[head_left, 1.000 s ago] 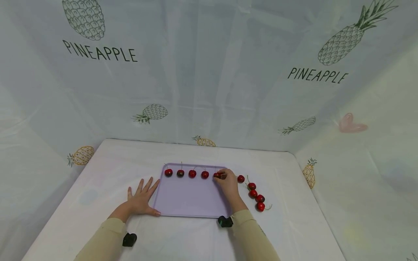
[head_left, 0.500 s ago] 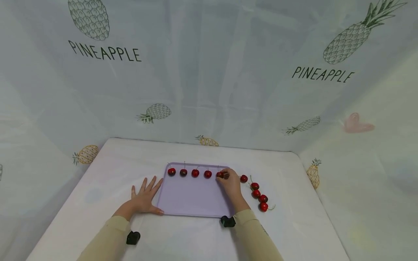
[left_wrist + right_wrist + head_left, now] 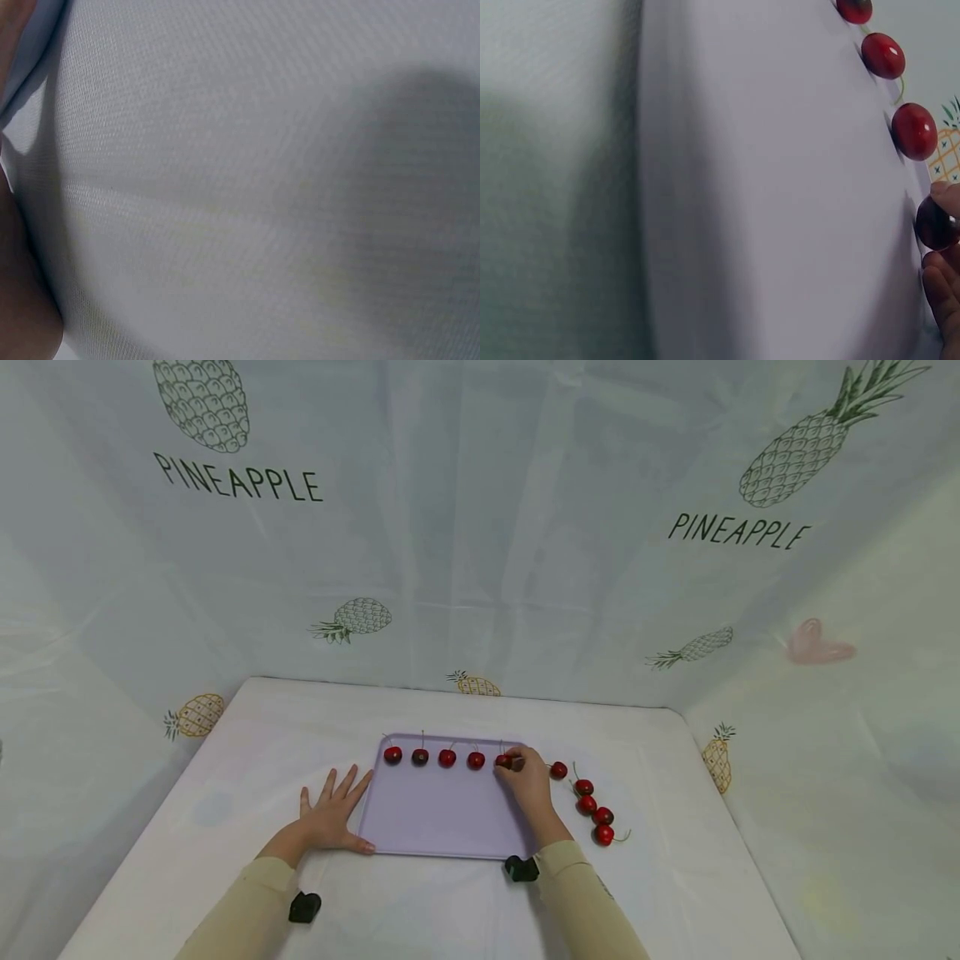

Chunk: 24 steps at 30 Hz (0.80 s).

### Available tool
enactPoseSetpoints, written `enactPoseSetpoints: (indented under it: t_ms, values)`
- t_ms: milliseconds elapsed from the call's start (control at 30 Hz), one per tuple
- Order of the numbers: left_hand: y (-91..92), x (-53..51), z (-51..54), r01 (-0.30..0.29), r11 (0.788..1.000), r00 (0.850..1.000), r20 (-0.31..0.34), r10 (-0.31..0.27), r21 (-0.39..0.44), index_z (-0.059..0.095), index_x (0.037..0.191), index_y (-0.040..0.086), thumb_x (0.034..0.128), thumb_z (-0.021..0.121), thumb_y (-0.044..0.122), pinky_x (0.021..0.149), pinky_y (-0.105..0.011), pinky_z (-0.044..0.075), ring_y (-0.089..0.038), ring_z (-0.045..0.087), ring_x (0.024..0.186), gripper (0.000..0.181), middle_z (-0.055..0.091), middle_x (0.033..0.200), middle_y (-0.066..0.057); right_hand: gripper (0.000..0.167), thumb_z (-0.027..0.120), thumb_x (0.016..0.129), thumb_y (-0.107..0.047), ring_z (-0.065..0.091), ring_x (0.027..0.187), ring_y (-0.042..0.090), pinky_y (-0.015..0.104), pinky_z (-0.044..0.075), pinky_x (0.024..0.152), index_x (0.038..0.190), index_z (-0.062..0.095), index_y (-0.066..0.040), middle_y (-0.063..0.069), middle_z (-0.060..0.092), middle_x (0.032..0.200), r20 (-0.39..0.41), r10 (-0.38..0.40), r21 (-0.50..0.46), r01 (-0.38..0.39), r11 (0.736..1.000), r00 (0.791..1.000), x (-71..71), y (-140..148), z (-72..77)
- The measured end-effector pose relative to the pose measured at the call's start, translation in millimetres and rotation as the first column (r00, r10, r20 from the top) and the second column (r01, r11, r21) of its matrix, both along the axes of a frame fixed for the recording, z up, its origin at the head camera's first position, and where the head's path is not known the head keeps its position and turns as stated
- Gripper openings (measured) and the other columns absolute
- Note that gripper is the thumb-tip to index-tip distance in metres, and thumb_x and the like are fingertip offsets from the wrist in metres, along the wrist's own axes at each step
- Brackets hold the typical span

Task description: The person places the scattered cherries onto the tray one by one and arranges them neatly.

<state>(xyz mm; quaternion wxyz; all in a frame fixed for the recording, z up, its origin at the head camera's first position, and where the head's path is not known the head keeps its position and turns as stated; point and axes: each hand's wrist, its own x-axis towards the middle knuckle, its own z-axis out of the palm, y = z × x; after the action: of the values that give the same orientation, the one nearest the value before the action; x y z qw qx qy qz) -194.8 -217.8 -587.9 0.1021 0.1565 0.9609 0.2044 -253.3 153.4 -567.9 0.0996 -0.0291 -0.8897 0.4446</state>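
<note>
Along the far edge of a lilac tray (image 3: 448, 814) runs a row of several red cherries with stems. At the right end of that row, my right hand (image 3: 531, 785) pinches a cherry (image 3: 503, 762) between thumb and fingertips. The right wrist view shows this dark red cherry (image 3: 934, 223) between the fingertips, low over the tray surface. My left hand (image 3: 327, 822) lies with fingers spread on the white table at the tray's left side, its thumb reaching the near left corner. Only a bit of that hand (image 3: 26, 285) shows in the left wrist view.
Right of the tray, several more cherries (image 3: 587, 804) lie on the white table (image 3: 660, 877) in a loose line. A dark heart-shaped piece (image 3: 304, 907) is by the left sleeve, another (image 3: 521, 869) by the right. A pineapple-print curtain (image 3: 480, 568) hangs behind the table.
The head view has shifted slightly. Both hands and the cherries keep the same places relative to the tray, and the right hand still pinches its cherry.
</note>
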Motion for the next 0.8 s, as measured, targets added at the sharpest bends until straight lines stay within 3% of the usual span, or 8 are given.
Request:
enactPoseSetpoints:
  t_ms: [233, 367, 800]
  values:
    - [5.9, 6.0, 23.1, 0.008, 1.000, 0.998, 0.061, -0.008, -0.008, 0.016, 0.156, 0.016, 0.0561, 0.074, 0.078, 0.095, -0.078, -0.015, -0.053, -0.006, 0.141, 0.131, 0.005, 0.160, -0.022, 0.027, 0.084, 0.076, -0.012, 0.061, 0.084, 0.022, 0.037, 0.051, 0.069, 0.097, 0.067, -0.005, 0.008, 0.062, 0.093, -0.001, 0.005, -0.004, -0.005, 1.000, 1.000, 0.4, -0.7, -0.4]
    - [9.8, 9.1, 32.3, 0.008, 1.000, 0.998, 0.064, -0.007, -0.024, 0.020, 0.154, 0.010, 0.0586, 0.079, 0.071, 0.095, -0.081, -0.008, -0.054, -0.003, 0.141, 0.128, 0.008, 0.159, -0.024, 0.028, 0.084, 0.076, -0.011, 0.061, 0.083, 0.023, 0.037, 0.051, 0.069, 0.098, 0.067, -0.004, 0.009, 0.062, 0.092, -0.001, 0.003, -0.009, -0.003, 1.000, 1.000, 1.0, -1.2, 0.6]
    - [9.3, 8.0, 30.6, 0.003, 0.999, 0.997, 0.072, 0.000, -0.044, 0.019, 0.154, 0.011, 0.0582, 0.078, 0.072, 0.096, -0.081, -0.007, -0.054, -0.003, 0.141, 0.128, 0.007, 0.159, -0.024, 0.037, 0.082, 0.079, -0.009, 0.061, 0.091, 0.024, 0.038, 0.053, 0.076, 0.112, 0.067, -0.003, 0.010, 0.062, 0.108, -0.028, -0.024, -0.107, 0.020, 0.994, 0.999, 8.7, 10.7, 6.4]
